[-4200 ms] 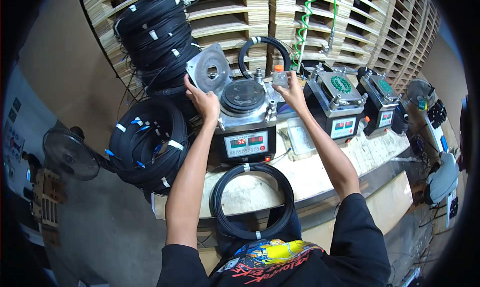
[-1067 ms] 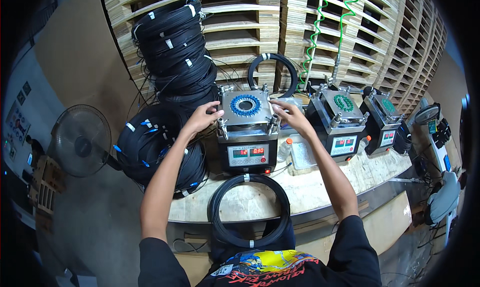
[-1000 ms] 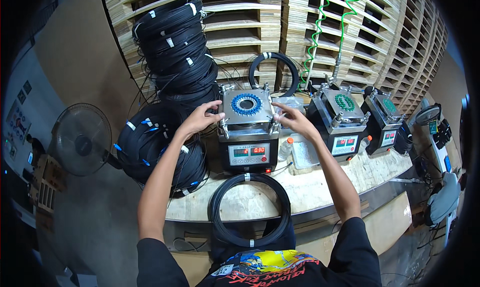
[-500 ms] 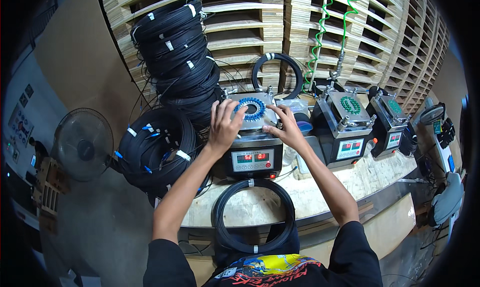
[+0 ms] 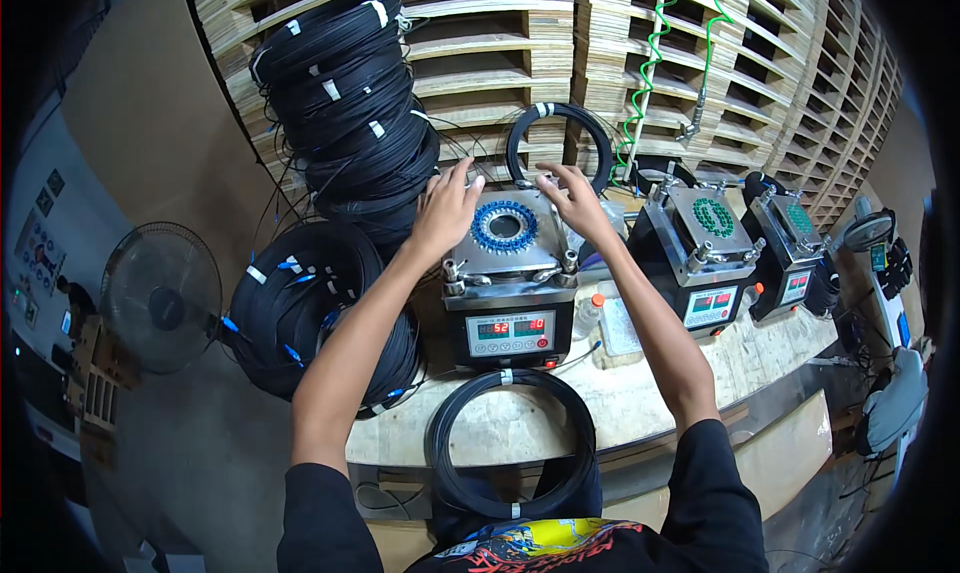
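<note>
A boxy black bench machine has a square metal top plate (image 5: 475, 263) with a ring of blue connectors (image 5: 504, 226) set round its middle hole. At the plate's back left corner is my left hand (image 5: 448, 211), fingers stretched and thumb apart. My right hand (image 5: 578, 205) is at the back right corner in much the same pose. The back corner posts are hidden behind my hands, so contact there cannot be made out. Two front clamp posts (image 5: 453, 273) show uncovered. On the machine's front glows a red digital display (image 5: 510, 331).
Coiled black cables (image 5: 345, 103) are stacked high at the left, with more coils (image 5: 300, 303) below. A single cable coil (image 5: 440, 443) lies at the table's front edge. Two similar machines (image 5: 700, 243) with green rings stand right. A capped bottle (image 5: 588, 318) is beside the near machine.
Both hands have moved from the front of the top plate to its back corners, uncovering the front clamp posts. The display reading has changed. The view has shifted slightly.
</note>
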Available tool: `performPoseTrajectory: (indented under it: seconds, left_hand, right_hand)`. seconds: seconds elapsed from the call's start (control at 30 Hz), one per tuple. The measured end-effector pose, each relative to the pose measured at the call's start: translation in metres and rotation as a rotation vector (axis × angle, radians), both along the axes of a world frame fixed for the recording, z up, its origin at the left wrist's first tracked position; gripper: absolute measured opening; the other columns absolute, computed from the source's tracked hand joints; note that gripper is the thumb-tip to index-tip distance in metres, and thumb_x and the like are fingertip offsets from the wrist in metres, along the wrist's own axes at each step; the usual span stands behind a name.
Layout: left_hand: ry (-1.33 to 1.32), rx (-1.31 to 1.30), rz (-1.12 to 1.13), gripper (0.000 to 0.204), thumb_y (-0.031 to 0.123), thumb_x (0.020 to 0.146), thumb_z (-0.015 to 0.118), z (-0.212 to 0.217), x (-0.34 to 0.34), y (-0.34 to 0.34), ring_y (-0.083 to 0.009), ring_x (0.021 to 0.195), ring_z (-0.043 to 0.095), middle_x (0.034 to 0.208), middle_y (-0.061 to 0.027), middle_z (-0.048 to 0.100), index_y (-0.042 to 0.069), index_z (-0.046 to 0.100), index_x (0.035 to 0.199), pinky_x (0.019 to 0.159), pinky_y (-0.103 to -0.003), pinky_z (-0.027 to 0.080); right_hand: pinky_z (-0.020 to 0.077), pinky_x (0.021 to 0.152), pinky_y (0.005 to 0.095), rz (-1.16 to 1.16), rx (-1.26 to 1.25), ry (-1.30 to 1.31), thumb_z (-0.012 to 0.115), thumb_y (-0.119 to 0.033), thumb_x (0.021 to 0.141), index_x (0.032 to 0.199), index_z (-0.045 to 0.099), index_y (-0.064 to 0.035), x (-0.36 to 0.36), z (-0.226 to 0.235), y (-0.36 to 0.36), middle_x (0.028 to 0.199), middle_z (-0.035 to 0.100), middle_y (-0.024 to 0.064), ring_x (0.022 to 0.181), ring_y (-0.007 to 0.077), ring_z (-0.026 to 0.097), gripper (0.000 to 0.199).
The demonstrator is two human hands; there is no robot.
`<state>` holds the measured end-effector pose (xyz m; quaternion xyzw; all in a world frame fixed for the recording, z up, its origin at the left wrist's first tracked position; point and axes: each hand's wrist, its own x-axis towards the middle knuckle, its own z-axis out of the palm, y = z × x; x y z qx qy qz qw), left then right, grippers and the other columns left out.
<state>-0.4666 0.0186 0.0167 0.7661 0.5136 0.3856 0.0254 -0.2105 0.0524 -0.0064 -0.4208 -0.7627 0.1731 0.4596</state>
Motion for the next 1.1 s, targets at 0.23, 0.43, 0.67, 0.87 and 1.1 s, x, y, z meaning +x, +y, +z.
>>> performPoseTrajectory:
  seconds: [0.23, 0.43, 0.67, 0.87, 1.1]
  left_hand:
    - [0.162, -0.216, -0.006, 0.05, 0.033, 0.105, 0.044, -0.005, -0.001, 0.044, -0.0478, 0.115, 0.06, 0.118, -0.0315, 0.066, 0.0, 0.049, 0.142, 0.105, -0.055, 0.041]
    - [0.189, -0.333, -0.07, 0.051, 0.03, 0.102, 0.047, -0.005, 0.004, 0.045, -0.0474, 0.124, 0.055, 0.129, -0.032, 0.06, 0.002, 0.046, 0.144, 0.108, -0.058, 0.039]
    - [-0.092, 0.184, -0.114, 0.034, 0.007, 0.098, 0.054, -0.006, -0.011, -0.019, -0.0385, 0.118, 0.061, 0.128, -0.0232, 0.061, -0.001, 0.056, 0.131, 0.101, -0.043, 0.047]
    - [-0.105, 0.262, -0.149, 0.015, -0.006, 0.088, 0.057, -0.034, -0.007, -0.171, -0.0371, 0.101, 0.063, 0.106, -0.0199, 0.061, -0.003, 0.059, 0.103, 0.088, -0.041, 0.051]
    - [0.08, -0.014, -0.029, 0.022, -0.006, 0.082, 0.062, -0.129, -0.011, -0.248, -0.0391, 0.108, 0.061, 0.121, -0.0194, 0.055, -0.001, 0.062, 0.103, 0.095, -0.045, 0.051]
  right_hand:
    - [0.0451, 0.097, 0.051, -0.147, -0.076, -0.362, 0.054, -0.038, 0.104, 0.128, 0.065, -0.0114, -0.014, -0.016, 0.047, 0.114, 0.061, 0.0247, 0.108, 0.042, 0.056, 0.038]
    - [0.047, 0.098, 0.0549, -0.051, -0.098, -0.412, 0.054, -0.032, 0.102, 0.131, 0.06, -0.0119, 0.0, -0.044, 0.079, 0.116, 0.057, 0.034, 0.108, 0.0521, 0.058, 0.036]
    - [0.0517, 0.093, 0.0473, -0.094, 0.16, -0.053, 0.061, -0.008, 0.096, 0.133, 0.056, -0.0058, 0.006, -0.022, 0.004, 0.122, 0.061, 0.026, 0.108, 0.0405, 0.064, 0.038]
    - [0.0453, 0.061, 0.0293, -0.04, -0.01, 0.219, 0.054, 0.005, 0.089, 0.099, 0.057, 0.0016, 0.051, -0.062, -0.116, 0.077, 0.064, 0.0112, 0.067, 0.0166, 0.06, 0.011]
    - [0.0499, 0.076, 0.0423, 0.019, -0.224, -0.113, 0.056, 0.011, 0.077, 0.086, 0.061, 0.002, 0.063, -0.153, -0.211, 0.085, 0.065, 0.0172, 0.083, 0.0334, 0.064, 0.013]
